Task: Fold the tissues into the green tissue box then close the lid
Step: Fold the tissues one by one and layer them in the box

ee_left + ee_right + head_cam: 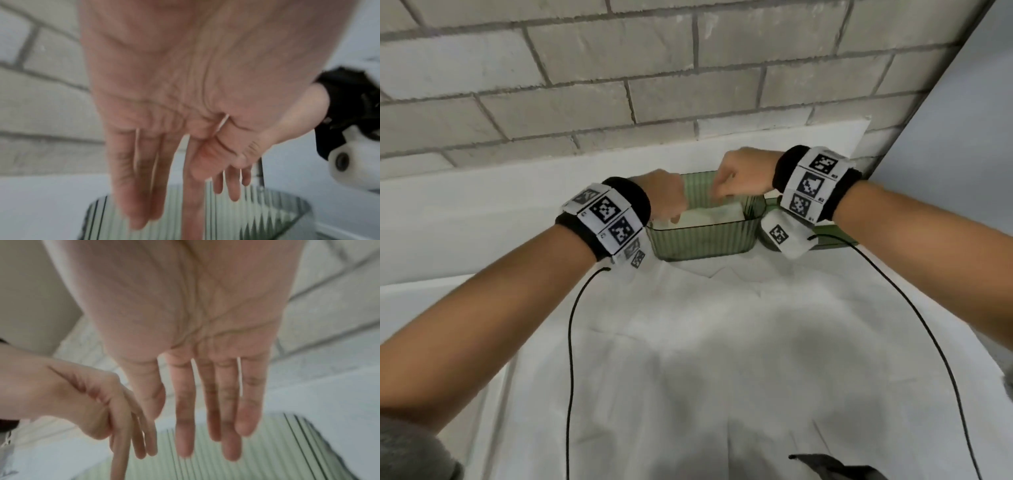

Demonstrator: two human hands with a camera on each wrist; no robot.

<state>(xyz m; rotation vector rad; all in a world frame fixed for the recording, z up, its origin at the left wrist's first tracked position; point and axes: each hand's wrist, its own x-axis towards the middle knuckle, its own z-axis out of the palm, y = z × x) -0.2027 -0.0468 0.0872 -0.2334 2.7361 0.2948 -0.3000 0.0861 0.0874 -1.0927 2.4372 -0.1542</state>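
Note:
The green ribbed tissue box (698, 241) stands open at the far side of the table, with white folded tissues (722, 216) lying inside. My left hand (666, 198) hangs over the box's left end, its straight fingers pointing down into it toward the tissues. Over the back of the box is my right hand (739, 178), which holds nothing. The left wrist view has the left hand (144, 178) extended above the box (273, 211). Seen from the right wrist, the right hand (205, 418) is flat-fingered above the box (267, 459). A green lid (837, 240) lies right of the box, partly hidden by my right wrist.
A white cloth (722, 342) covers the table in front of the box. A brick wall (619, 68) and a white ledge (482, 192) stand close behind it. Black cables (570, 342) run from both wristbands. A dark object (835, 467) pokes in at the bottom edge.

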